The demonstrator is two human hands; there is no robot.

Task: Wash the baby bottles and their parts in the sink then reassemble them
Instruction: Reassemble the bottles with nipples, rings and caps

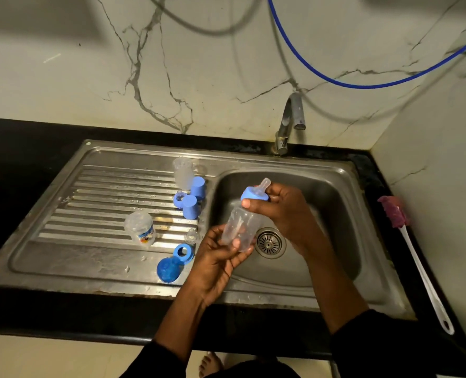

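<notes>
Over the sink basin [332,208] I hold a clear baby bottle [241,225] tilted, its blue collar [253,196] and clear teat [264,184] on top. My left hand [218,260] grips the bottle's base. My right hand [283,211] grips the collar, thumb across its front. On the draining board [90,219] stand a clear bottle [183,173], two blue caps [197,186] [190,206], a blue ring [178,199], a printed bottle [141,227], a loose clear teat [191,237], another blue ring [183,252] and a blue cap [169,269].
The tap [289,118] stands behind the basin with no water running; the drain [268,242] lies under the bottle. A white-handled bottle brush [417,266] with a purple head lies on the black counter at right. A blue hose [362,84] hangs across the marble wall.
</notes>
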